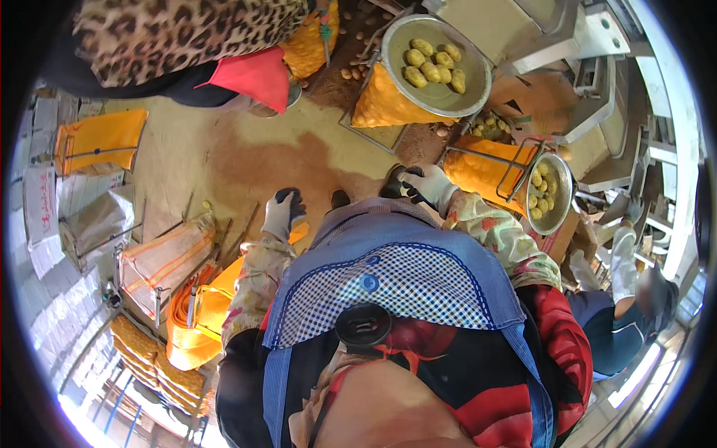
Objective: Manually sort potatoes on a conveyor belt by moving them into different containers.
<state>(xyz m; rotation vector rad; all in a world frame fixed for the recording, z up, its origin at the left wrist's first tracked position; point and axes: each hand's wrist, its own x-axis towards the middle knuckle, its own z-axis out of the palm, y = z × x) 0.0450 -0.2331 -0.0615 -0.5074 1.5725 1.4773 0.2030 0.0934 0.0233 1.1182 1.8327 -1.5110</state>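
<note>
My left hand point(284, 211), in a white work glove with dark coated fingers, hangs in front of me at the left of my blue apron point(392, 229). Its fingers are bent; a small orange piece point(299, 232) shows beside the wrist, and whether the hand touches it is unclear. My right hand point(428, 185), gloved the same way, is low at the right, above a dark shoe point(394, 180). Its fingers curl inward, hiding the palm. Nearest to it stands an orange mesh sack point(484, 168) on a metal frame, with a metal basin point(567, 187) of potatoes at its top.
A larger basin point(479, 84) of potatoes rests over another orange sack point(386, 103). A person in a leopard-print top point(190, 39) stands ahead left; another person point(610, 325) works at right near metal machinery point(594, 106). Framed bags point(168, 257) and stacked cartons point(42, 207) stand left.
</note>
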